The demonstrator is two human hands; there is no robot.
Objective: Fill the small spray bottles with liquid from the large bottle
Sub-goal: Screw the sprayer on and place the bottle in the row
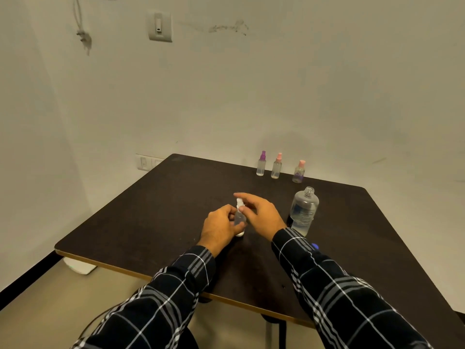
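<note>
A small clear spray bottle [239, 217] with a white top stands on the dark table [161, 212]. My left hand [221, 229] grips its body. My right hand [261, 214] pinches the white spray top between thumb and fingers. To the right stands the large clear bottle [303, 211], uncapped, with liquid inside. At the back edge stand three more small spray bottles: one with a purple top [261, 164], one with a pink top [276, 166] and another pink-topped one [299, 172].
A small blue object [315, 246] lies on the table beside my right sleeve. The wall runs close behind the table's back edge. A white object [79, 268] sits on the floor under the left corner.
</note>
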